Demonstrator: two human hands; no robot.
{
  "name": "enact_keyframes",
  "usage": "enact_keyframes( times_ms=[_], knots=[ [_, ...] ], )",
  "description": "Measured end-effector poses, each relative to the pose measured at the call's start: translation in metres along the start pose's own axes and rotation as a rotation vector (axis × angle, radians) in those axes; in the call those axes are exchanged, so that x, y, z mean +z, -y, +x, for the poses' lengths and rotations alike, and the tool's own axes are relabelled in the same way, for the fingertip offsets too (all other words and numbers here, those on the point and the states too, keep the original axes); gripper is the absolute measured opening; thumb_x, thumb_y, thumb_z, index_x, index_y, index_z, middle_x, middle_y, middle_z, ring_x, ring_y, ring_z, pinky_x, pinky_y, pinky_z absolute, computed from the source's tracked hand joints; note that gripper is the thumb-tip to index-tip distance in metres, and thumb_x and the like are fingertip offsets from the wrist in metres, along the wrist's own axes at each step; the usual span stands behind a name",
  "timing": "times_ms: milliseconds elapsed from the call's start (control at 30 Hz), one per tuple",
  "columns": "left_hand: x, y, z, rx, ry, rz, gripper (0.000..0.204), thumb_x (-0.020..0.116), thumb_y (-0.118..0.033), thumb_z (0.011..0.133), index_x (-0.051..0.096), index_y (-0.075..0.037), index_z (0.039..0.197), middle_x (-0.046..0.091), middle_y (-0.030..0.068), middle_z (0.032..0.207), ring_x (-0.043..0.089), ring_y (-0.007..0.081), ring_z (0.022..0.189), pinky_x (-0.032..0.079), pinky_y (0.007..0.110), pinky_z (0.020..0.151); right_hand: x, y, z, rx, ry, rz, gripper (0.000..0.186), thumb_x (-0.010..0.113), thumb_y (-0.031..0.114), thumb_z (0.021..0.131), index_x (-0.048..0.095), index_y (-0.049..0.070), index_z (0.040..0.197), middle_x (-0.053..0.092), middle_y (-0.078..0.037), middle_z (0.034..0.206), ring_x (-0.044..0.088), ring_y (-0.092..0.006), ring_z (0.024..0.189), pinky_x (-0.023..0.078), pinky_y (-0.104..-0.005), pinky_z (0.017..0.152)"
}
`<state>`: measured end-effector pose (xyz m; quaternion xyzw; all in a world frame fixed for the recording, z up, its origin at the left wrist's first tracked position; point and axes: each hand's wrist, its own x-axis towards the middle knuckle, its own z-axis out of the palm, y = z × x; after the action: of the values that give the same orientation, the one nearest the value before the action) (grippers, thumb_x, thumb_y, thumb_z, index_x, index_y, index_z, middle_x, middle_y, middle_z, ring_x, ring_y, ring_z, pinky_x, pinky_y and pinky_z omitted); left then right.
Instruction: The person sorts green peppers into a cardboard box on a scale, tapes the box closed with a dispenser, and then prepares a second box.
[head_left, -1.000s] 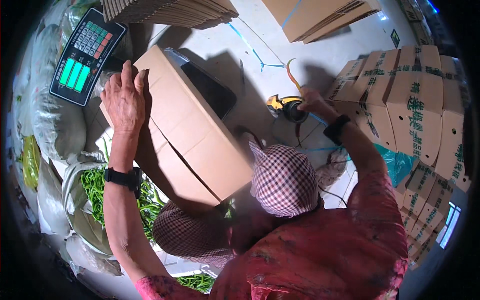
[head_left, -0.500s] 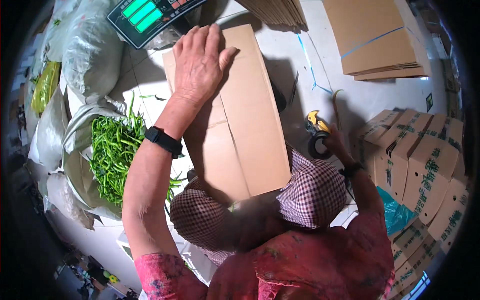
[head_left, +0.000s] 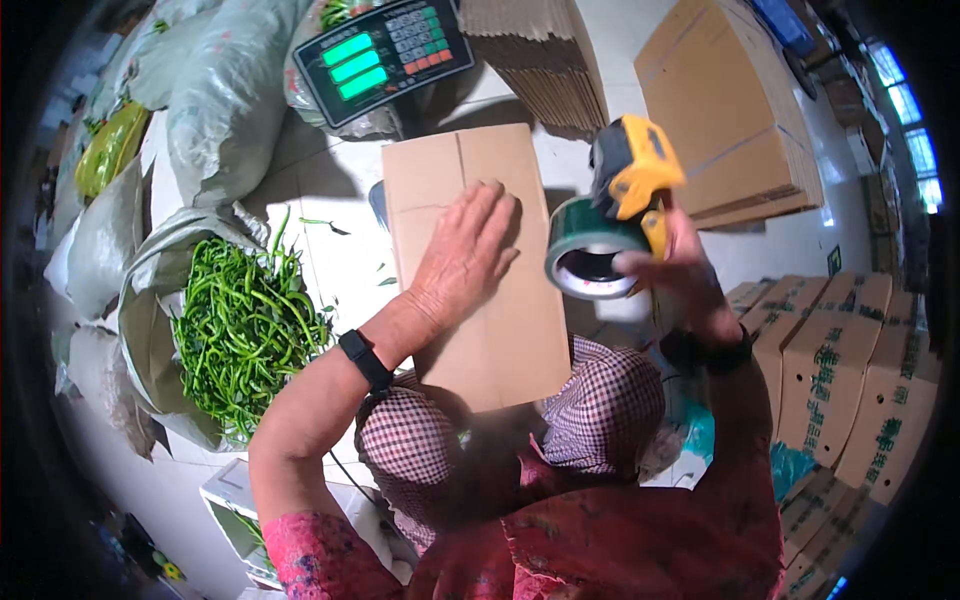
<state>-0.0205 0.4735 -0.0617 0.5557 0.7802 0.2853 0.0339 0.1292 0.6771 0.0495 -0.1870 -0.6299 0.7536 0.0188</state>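
A plain brown cardboard box (head_left: pixel 510 335) lies in front of my knees, its top flaps meeting along a centre seam. My left hand (head_left: pixel 465 250) rests flat on top of it, fingers stretched out and holding nothing. In my right hand (head_left: pixel 690 280) is a yellow and black tape dispenser (head_left: pixel 645 165), raised just right of the box. It carries a thick roll of dark green tape (head_left: pixel 575 230). My right fingers are slightly blurred and partly hidden behind the dispenser.
An open sack of green chillies (head_left: pixel 240 330) stands left, beside full white sacks (head_left: pixel 220 110). A scale display (head_left: pixel 385 55) is beyond the box. Flattened cartons (head_left: pixel 710 110) stand far right; printed boxes (head_left: pixel 840 350) are stacked nearer. A white crate (head_left: pixel 225 515) sits lower left.
My right hand has lifted the tape dispenser from low at the right to beside the box. My left hand has moved from the box's far end toward its middle. The view has shifted.
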Motion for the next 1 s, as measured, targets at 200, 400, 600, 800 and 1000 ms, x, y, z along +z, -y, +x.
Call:
enact_keyframes(
  times_ms=[200,400,600,800,1000],
  knots=[
    [-0.024,0.001,-0.024,-0.127,-0.125,-0.456,0.039,0.059,-0.019,0.092,0.052,0.004,0.124,0.058,0.0179,0.116,0.058,0.0313,0.104,0.048,0.04,0.091,0.043,-0.011,0.027,-0.16,0.067,-0.502,0.054,0.083,0.017,0.071,0.052,0.003,0.114,0.065,-0.011,0.1,0.064,-0.0189,0.098,0.051,-0.0353,0.088],
    [-0.074,0.014,-0.052,-0.517,-0.118,-1.26,0.062,0.041,-0.053,0.1,0.052,0.001,0.13,0.062,0.0043,0.101,0.057,0.0107,0.088,0.047,0.025,0.078,0.063,-0.015,0.033,-0.461,0.161,-0.912,0.051,0.077,0.009,0.068,0.053,-0.001,0.113,0.063,-0.019,0.098,0.066,-0.035,0.091,0.054,-0.0391,0.08],
    [-0.089,0.006,-0.053,-0.605,-0.035,-1.145,0.046,0.044,-0.044,0.103,0.063,-0.002,0.108,0.057,-0.0027,0.083,0.051,0.0051,0.076,0.042,0.021,0.066,0.074,-0.014,0.041,-0.525,0.235,-1.059,0.057,0.082,0.019,0.068,0.054,0.001,0.114,0.065,-0.017,0.101,0.067,-0.0337,0.092,0.053,-0.0386,0.082],
    [-0.076,0.017,-0.056,-0.606,-0.062,-1.043,0.027,0.052,-0.02,0.099,0.06,0.001,0.083,0.06,0.0015,0.071,0.053,0.0065,0.065,0.044,0.023,0.061,0.088,-0.004,0.043,-0.458,0.277,-1.192,0.058,0.083,0.02,0.067,0.055,0.002,0.114,0.064,-0.017,0.101,0.066,-0.0365,0.091,0.053,-0.0401,0.08],
    [-0.077,0.044,-0.091,-0.799,-0.296,-1.079,0.021,0.056,-0.02,0.097,0.064,-0.003,0.089,0.053,-0.004,0.068,0.046,0.0049,0.057,0.038,0.021,0.053,0.101,0.004,0.05,-0.47,0.367,-1.23,0.05,0.078,0.01,0.066,0.05,0.005,0.106,0.061,-0.017,0.09,0.062,-0.0402,0.085,0.052,-0.045,0.071]
  ],
)
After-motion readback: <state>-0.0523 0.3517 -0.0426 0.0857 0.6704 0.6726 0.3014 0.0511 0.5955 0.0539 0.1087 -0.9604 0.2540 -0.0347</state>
